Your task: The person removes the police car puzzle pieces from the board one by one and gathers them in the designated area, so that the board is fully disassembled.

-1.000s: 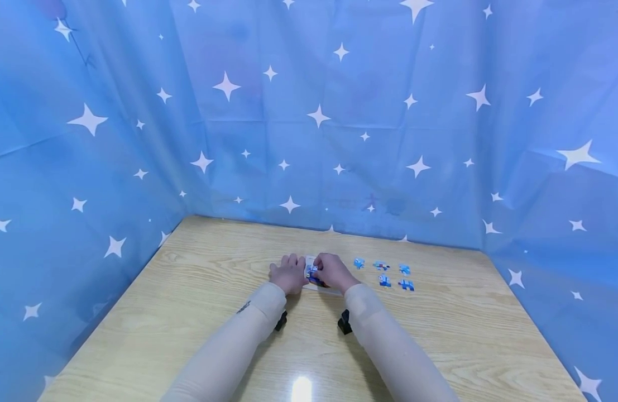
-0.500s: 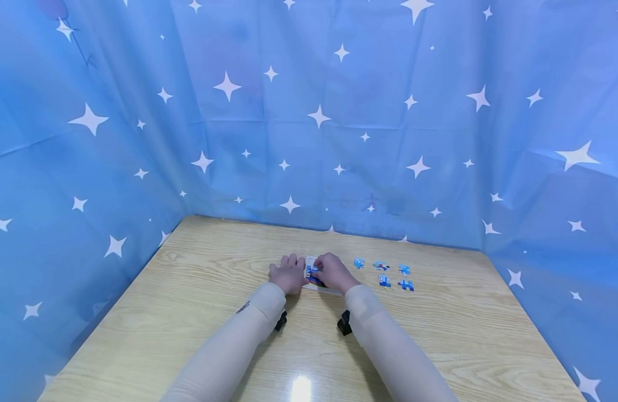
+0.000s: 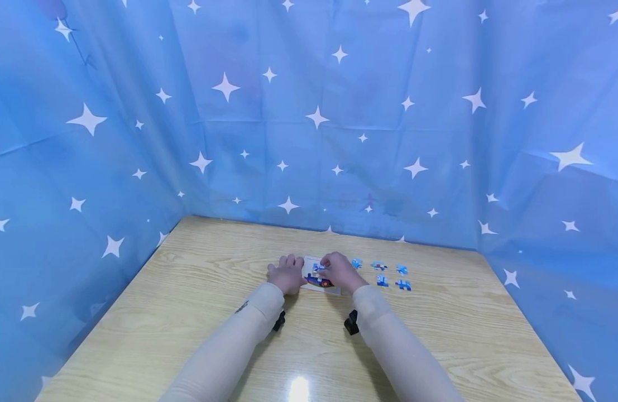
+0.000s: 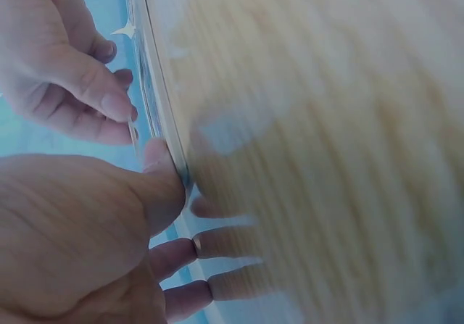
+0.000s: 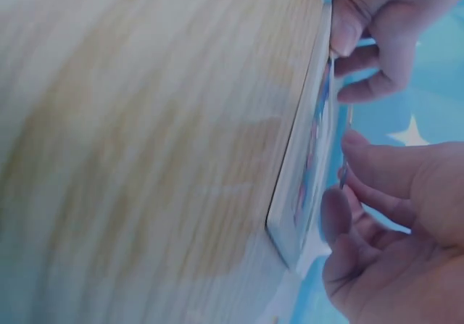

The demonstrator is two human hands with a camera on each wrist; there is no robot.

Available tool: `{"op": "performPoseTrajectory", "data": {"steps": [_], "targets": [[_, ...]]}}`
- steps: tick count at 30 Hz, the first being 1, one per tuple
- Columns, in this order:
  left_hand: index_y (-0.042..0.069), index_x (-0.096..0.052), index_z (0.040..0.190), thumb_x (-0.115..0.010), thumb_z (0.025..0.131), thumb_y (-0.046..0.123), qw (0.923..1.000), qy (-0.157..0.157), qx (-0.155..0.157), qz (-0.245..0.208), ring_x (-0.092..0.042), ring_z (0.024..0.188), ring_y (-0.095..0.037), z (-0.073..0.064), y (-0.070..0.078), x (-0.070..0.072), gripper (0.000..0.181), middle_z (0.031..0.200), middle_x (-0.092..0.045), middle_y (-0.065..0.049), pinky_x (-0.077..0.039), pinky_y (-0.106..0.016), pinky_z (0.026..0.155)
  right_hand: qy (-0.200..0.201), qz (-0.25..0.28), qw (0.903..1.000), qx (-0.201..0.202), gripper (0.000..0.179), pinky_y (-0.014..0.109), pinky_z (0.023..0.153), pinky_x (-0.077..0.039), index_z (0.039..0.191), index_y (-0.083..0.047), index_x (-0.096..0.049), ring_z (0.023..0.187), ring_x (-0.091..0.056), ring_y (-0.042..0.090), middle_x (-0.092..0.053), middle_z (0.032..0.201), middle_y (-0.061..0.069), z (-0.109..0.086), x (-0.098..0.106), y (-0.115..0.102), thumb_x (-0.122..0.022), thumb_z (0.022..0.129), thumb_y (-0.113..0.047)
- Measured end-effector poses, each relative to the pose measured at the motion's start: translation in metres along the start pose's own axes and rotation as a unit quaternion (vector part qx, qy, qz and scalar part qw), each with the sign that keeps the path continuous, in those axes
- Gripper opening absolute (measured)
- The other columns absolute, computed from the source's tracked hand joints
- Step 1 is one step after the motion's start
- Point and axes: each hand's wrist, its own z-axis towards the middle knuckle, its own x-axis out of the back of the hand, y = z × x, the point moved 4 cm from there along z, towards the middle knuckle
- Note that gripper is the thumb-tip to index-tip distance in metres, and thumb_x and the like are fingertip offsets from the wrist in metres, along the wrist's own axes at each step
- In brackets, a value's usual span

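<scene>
A thin white-bordered puzzle board (image 3: 309,261) lies flat on the table, with a dark blue and orange picture (image 3: 320,281) along its near part. My left hand (image 3: 286,274) rests at the board's left edge, fingers spread on the tabletop; in the left wrist view its thumb (image 4: 163,183) touches that edge. Between thumb and fingers my right hand (image 3: 341,272) pinches a blue and white puzzle piece (image 3: 317,268) over the board. Edge-on in the left wrist view, the piece (image 4: 133,133) stands slightly off the board. Fingers hide part of it.
Several loose blue puzzle pieces (image 3: 382,281) lie in two rows right of the board. The wooden table (image 3: 198,312) ends at a blue star-patterned curtain (image 3: 268,139) behind and at both sides.
My right hand has shifted slightly right and away from me with the puzzle piece, uncovering the dark blue and orange picture on the board. My left hand stays at the board's left edge.
</scene>
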Motion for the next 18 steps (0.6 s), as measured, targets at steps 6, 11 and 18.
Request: {"op": "performPoseTrajectory", "data": {"steps": [6, 11, 18], "targets": [[0.018, -0.036, 0.154, -0.051, 0.105, 0.044, 1.0000, -0.001, -0.005, -0.001, -0.035, 0.122, -0.026, 0.001, 0.001, 0.000, 0.057, 0.130, -0.039, -0.008, -0.035, -0.056, 0.097, 0.005, 0.002, 1.0000, -0.005, 0.024, 0.044, 0.091, -0.053, 0.118, 0.002, -0.070, 0.106, -0.065, 0.029, -0.068, 0.115, 0.014, -0.009, 0.010, 0.007, -0.071, 0.096, -0.009], [0.019, -0.035, 0.154, -0.050, 0.105, 0.044, 1.0000, -0.004, -0.008, -0.002, -0.034, 0.119, -0.026, 0.002, 0.000, -0.002, 0.057, 0.126, -0.038, -0.007, -0.035, -0.056, 0.096, 0.009, 0.007, 0.9999, -0.010, 0.025, 0.044, 0.090, -0.053, 0.119, 0.000, -0.069, 0.106, -0.064, 0.028, -0.065, 0.116, 0.013, -0.014, 0.013, 0.016, -0.071, 0.096, -0.012], [0.018, -0.037, 0.154, -0.052, 0.105, 0.042, 0.9997, 0.006, -0.013, -0.019, -0.034, 0.119, -0.026, 0.001, -0.001, -0.003, 0.056, 0.127, -0.038, -0.007, -0.034, -0.056, 0.097, 0.013, 0.012, 0.9997, -0.016, 0.027, 0.045, 0.093, -0.051, 0.121, 0.000, -0.067, 0.111, -0.061, 0.029, -0.062, 0.120, 0.012, -0.022, 0.019, 0.032, -0.070, 0.097, -0.011]]}}
